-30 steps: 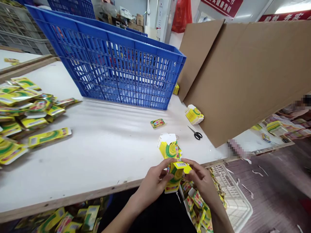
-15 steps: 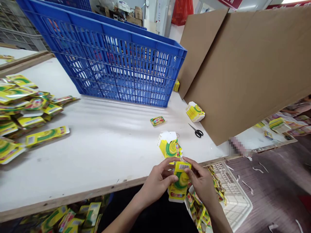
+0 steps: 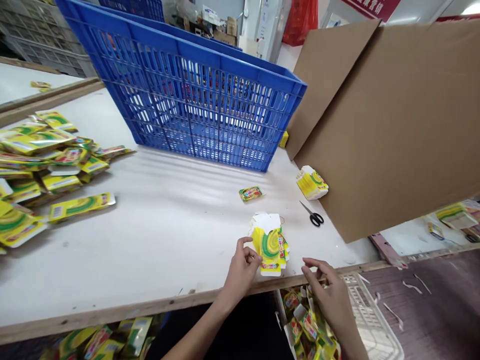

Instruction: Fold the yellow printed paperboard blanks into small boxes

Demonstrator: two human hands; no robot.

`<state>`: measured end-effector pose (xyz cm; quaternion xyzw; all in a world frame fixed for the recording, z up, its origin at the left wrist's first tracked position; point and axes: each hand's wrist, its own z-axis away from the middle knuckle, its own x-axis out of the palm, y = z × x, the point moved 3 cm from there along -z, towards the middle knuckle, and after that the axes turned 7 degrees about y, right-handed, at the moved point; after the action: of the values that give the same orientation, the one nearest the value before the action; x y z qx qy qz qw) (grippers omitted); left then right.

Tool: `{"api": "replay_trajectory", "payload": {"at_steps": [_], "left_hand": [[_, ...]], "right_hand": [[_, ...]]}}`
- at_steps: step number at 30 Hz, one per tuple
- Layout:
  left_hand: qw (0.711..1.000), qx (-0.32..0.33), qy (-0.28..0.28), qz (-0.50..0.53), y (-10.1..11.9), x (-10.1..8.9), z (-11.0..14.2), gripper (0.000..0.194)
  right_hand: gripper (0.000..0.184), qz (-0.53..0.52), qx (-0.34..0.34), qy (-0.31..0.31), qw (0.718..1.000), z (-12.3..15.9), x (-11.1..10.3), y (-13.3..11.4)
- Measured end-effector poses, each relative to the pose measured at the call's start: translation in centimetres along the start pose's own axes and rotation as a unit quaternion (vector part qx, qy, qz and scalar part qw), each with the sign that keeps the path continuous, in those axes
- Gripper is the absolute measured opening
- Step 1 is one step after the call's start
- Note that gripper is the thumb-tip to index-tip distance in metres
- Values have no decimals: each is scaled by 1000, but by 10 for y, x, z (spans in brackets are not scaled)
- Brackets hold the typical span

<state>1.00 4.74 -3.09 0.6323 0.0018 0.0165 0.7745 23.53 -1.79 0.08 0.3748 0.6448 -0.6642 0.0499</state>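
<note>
Flat yellow-green cartons with white flaps (image 3: 270, 245) lie in a small stack near the table's front edge. My left hand (image 3: 243, 267) is at the stack's left side, thumb and fingers apart; whether it touches the cartons I cannot tell. To the right, my right hand (image 3: 328, 287) hovers over a white basket (image 3: 375, 320) below the table edge, its fingers loosely bent and nothing visible in them. Several folded yellow cartons (image 3: 309, 325) fill that basket. Behind the stack rests a small printed packet (image 3: 251, 193).
A blue crate (image 3: 210, 100) stands at the back. Black scissors (image 3: 314, 216) and another carton stack (image 3: 312, 183) lie beside a big cardboard sheet (image 3: 405, 130). Folded cartons (image 3: 56, 182) are heaped at left; more cartons (image 3: 108, 340) sit below the table's front edge.
The yellow carton that both hands were folding has left them. My hands have moved apart, the left to the flat stack and the right over the basket. The view has shifted slightly.
</note>
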Motion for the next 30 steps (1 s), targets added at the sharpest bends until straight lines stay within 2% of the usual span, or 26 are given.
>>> {"api": "replay_trajectory", "payload": {"at_steps": [3,5,7,9,12,15,17,21,23,25,28,30], "left_hand": [[998,3,-24,62,8,2,8,37],[995,16,-47,82,18,2,18,38],[992,27,-65,100,25,4,26,39],[989,24,-75,123,25,6,32,40],[983,2,-90,158,20,12,35,40],[976,-17,-128,178,19,16,35,31],[967,-26,-168,192,21,15,33,26],[945,-37,-226,234,25,12,30,29],[931,-47,-252,259,24,13,31,30],[915,-60,-272,291,24,15,34,30],[896,-84,-287,329,26,16,38,38],[888,-102,-300,333,27,16,41,48]], "right_hand": [[36,-65,3,40,997,3,21,-19],[43,-77,2,76,994,3,29,-27],[58,-102,36,68,992,1,38,-27],[66,-158,90,28,983,1,46,-22],[60,-251,141,-22,957,6,51,-18],[49,-311,145,-41,938,13,45,-23],[41,-323,138,-58,935,17,41,-29],[33,-312,132,-80,937,21,44,-35],[30,-280,112,-69,951,23,50,-35],[32,-220,68,-23,973,24,52,-36],[53,-109,-65,82,988,27,45,-44],[54,-63,-168,64,982,31,39,-53]]}}
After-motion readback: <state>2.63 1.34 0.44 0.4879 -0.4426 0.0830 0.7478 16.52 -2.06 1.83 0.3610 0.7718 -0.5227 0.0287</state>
